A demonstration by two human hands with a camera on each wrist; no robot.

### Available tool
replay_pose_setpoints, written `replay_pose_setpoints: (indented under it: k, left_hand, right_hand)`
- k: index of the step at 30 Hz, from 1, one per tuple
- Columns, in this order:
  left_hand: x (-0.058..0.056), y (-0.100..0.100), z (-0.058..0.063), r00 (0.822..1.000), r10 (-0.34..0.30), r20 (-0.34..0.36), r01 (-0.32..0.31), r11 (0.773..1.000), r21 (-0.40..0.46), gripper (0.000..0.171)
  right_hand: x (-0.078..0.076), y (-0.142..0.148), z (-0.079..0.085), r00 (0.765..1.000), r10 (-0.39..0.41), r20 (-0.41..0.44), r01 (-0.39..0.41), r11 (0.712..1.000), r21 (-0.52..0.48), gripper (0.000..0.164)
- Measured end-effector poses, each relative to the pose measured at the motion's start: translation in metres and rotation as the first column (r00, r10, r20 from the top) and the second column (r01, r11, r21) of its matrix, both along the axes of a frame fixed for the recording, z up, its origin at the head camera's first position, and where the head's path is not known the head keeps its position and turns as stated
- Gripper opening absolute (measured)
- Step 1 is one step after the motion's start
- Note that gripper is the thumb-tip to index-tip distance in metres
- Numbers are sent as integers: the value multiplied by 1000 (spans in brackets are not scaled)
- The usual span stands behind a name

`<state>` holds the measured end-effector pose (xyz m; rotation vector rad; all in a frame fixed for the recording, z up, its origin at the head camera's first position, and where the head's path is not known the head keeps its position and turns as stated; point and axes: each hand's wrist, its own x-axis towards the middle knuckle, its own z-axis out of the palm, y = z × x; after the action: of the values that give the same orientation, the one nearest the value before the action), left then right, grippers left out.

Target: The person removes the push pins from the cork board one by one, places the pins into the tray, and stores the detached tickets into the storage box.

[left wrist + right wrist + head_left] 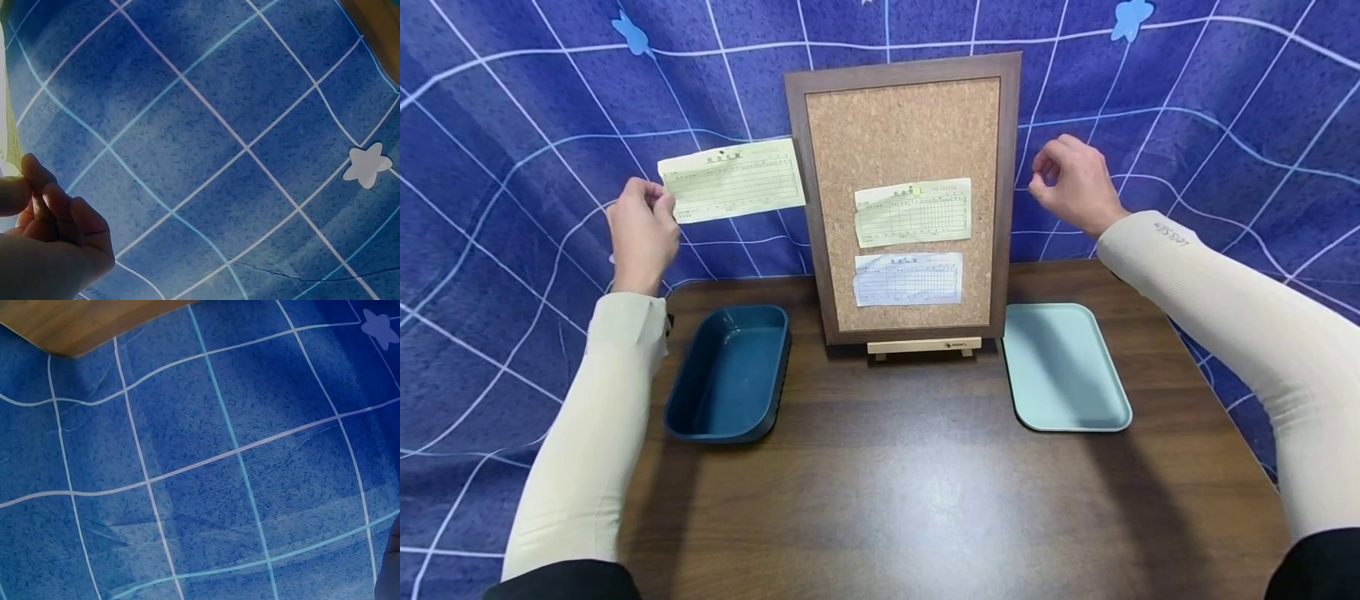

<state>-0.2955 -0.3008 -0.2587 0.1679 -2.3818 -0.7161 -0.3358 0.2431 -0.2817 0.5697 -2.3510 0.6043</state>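
Left hand [642, 233] held pale green printed paper slip [733, 179] off the board.
Grip pinched its left edge, left of brown-framed cork board [904, 125]; right hand [1071, 185] curled, grip apparently empty.

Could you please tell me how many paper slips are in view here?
3. One yellow slip is held up by the left hand, left of the cork board. A second yellow slip and a white slip below it are on the board.
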Motion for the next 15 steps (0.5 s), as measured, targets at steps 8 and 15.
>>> replay_pose_setpoints:
  k: [8, 15]
  left_hand:
    - [3, -17, -4, 999, 19, 43, -19, 1000, 1, 28]
    - [8, -28, -10, 999, 17, 48, -16, 1000, -21, 28]
  right_hand:
    - [2, 4, -4, 1000, 1, 14, 0, 1000, -3, 11]
    - [3, 9, -8, 999, 4, 43, -5, 1000, 5, 9]
